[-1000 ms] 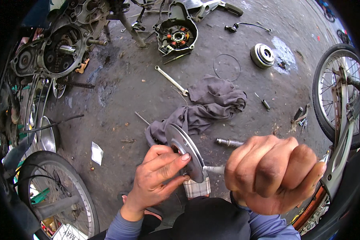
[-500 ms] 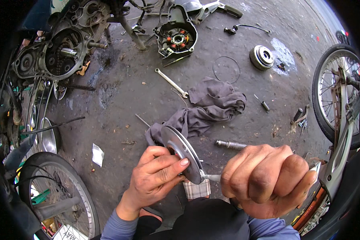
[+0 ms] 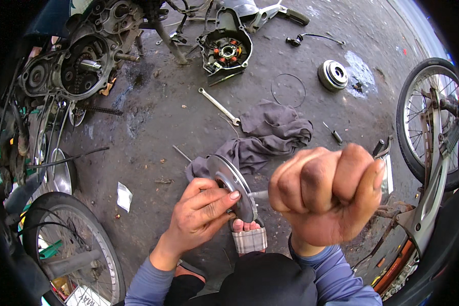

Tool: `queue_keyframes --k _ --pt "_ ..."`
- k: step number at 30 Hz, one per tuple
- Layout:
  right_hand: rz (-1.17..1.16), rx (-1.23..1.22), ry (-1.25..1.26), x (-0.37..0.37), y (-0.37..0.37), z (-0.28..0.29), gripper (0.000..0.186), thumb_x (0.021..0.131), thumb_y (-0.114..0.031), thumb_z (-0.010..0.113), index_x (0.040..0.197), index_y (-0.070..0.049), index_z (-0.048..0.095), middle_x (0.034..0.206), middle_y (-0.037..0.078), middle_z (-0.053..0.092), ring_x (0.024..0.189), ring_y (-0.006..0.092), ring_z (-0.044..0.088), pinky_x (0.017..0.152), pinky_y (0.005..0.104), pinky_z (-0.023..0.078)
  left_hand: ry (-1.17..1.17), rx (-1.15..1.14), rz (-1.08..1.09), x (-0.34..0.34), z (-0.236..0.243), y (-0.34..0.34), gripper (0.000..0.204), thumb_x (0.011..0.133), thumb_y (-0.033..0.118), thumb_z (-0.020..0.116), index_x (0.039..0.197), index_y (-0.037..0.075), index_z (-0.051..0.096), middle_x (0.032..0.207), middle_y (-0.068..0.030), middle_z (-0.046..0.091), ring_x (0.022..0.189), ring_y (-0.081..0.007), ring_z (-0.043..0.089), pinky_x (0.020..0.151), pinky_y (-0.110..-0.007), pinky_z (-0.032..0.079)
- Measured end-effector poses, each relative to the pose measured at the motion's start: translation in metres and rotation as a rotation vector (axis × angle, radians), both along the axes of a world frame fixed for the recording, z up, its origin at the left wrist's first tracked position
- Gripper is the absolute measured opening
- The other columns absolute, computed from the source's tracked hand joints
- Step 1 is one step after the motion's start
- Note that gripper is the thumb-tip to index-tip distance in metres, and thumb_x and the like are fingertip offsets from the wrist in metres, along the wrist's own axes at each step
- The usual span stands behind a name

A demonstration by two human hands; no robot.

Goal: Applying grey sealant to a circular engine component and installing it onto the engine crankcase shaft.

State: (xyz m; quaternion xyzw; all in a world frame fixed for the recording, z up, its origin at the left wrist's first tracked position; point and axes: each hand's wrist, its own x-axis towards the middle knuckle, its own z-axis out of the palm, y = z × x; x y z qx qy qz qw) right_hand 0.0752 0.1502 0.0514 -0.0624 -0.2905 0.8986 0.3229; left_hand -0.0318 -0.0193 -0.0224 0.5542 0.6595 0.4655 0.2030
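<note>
My left hand [image 3: 199, 214] pinches a round grey metal disc [image 3: 224, 169] by its lower part, thumb on the near face. The disc is tilted on edge and has a hole in its middle. Closed in a fist, my right hand [image 3: 326, 199] grips what looks like a squeeze tube; a pale grey tapered tip [image 3: 260, 195] points at the disc's far side, and a flat silvery end [image 3: 388, 176] shows past the fist. Whether the tip touches the disc is hidden. Behind the disc lies a crumpled dark grey cloth [image 3: 275, 127].
A wrench [image 3: 218, 106], a thin wire ring [image 3: 288, 90], a metal drum [image 3: 333, 75] and an engine cover with coils [image 3: 226, 51] lie on the ground. An opened engine [image 3: 81, 66] stands at left. Wheels flank me: one at left [image 3: 112, 255], one at right [image 3: 404, 122].
My right fist has risen and shifted a little left, its tip now higher along the disc's rim. My left hand and the disc have moved up slightly.
</note>
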Motion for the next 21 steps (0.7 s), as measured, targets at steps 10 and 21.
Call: queue_keyframes --k 10,21 --pt "0.001 0.046 -0.036 -0.004 0.0 -0.003 0.058 0.094 -0.057 0.049 0.063 -0.01 0.034 0.047 -0.001 0.024 0.044 0.0115 0.021 0.043 0.0312 0.019 0.025 0.014 0.017 -0.005 -0.003 -0.001 0.059 0.064 0.004 0.08 0.121 0.012 0.066 0.095 -0.004 0.067 0.088 -0.0253 0.056 0.078 -0.034 0.049" --pt "-0.028 0.256 0.117 -0.015 0.004 -0.008 0.047 0.105 -0.045 0.024 0.069 -0.015 0.03 0.044 -0.003 0.026 0.034 0.0076 0.02 0.032 0.0252 0.02 0.11 0.03 -0.025 -0.007 -0.005 -0.001 0.056 0.067 0.006 0.081 0.12 0.015 0.065 0.095 -0.003 0.067 0.087 -0.0245 0.056 0.076 -0.034 0.048"
